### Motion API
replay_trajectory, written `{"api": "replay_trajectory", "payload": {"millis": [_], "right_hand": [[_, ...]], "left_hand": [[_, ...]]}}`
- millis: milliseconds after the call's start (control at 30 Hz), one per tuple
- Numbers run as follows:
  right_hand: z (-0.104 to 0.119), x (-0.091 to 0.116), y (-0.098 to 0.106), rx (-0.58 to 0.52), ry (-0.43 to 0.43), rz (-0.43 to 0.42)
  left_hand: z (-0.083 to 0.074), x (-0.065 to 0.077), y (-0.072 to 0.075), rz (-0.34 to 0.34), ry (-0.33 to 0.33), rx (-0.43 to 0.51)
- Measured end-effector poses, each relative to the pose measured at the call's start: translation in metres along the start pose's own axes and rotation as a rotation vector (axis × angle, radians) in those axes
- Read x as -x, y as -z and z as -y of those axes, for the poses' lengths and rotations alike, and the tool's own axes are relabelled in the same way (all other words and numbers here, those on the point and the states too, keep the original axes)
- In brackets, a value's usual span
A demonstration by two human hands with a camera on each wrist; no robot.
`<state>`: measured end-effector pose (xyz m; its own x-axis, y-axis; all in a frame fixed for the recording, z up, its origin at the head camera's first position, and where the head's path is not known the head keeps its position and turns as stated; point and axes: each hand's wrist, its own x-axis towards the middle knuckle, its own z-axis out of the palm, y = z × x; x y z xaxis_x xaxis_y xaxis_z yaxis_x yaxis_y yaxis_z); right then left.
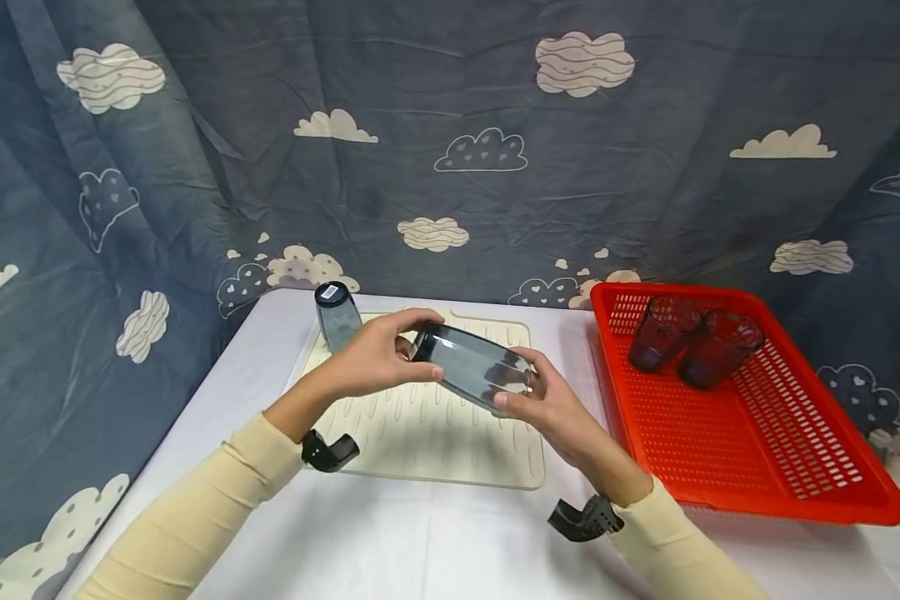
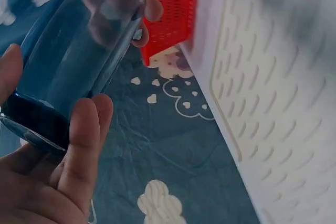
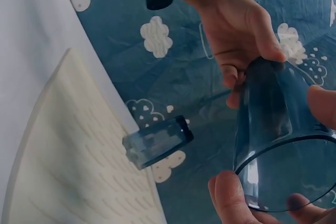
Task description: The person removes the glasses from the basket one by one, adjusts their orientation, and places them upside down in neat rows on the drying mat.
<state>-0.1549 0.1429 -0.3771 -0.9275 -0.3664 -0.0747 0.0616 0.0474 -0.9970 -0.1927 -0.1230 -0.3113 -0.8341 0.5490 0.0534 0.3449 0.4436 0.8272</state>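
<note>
Both hands hold a blue-grey drinking glass (image 1: 476,367) tilted on its side above the cream drying mat (image 1: 420,442). My left hand (image 1: 378,354) grips its thick dark base, thumb on the near side. At the rim end, my right hand (image 1: 551,406) holds the glass between thumb and fingers. The right wrist view shows the round open rim (image 3: 286,142) between the right fingertips. A second glass (image 1: 337,317) of the same kind stands upside down on the mat's far left corner, its dark base up with a small white label.
To the right, a red plastic basket (image 1: 708,454) with slotted walls holds two dark purple-looking glasses (image 1: 663,333) at its far end. A white cloth (image 1: 375,533) covers the table. Behind hangs a dark curtain (image 1: 420,100) with cloud prints.
</note>
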Motion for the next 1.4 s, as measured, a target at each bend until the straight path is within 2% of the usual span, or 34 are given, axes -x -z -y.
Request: {"api": "replay_trajectory", "payload": {"millis": [167,300,433,533,700,867,1100,1267,1400], "right_hand": [[0.001,-0.003,0.001,-0.075,0.03,0.048],[0.004,-0.004,0.003,-0.144,0.087,0.1],[0.006,-0.005,0.003,-0.196,0.122,0.093],[0.007,-0.006,0.002,-0.218,0.128,0.085],[0.007,-0.009,0.0,-0.224,0.113,0.105],[0.005,-0.012,0.0,-0.243,0.111,0.122],[0.004,-0.015,-0.002,-0.303,0.124,0.141],[0.002,-0.017,-0.005,-0.341,0.142,0.199],[-0.003,-0.015,-0.005,-0.291,0.149,0.194]], "left_hand": [[-0.026,-0.013,0.016,0.085,-0.021,-0.245],[-0.051,-0.024,0.029,0.123,-0.056,-0.388],[-0.069,-0.036,0.035,0.151,-0.102,-0.5],[-0.075,-0.04,0.038,0.166,-0.112,-0.532],[-0.074,-0.039,0.041,0.184,-0.091,-0.538],[-0.076,-0.038,0.042,0.171,-0.092,-0.579],[-0.087,-0.038,0.046,0.169,-0.11,-0.667],[-0.098,-0.038,0.05,0.185,-0.133,-0.738],[-0.103,-0.037,0.053,0.201,-0.137,-0.77]]}}
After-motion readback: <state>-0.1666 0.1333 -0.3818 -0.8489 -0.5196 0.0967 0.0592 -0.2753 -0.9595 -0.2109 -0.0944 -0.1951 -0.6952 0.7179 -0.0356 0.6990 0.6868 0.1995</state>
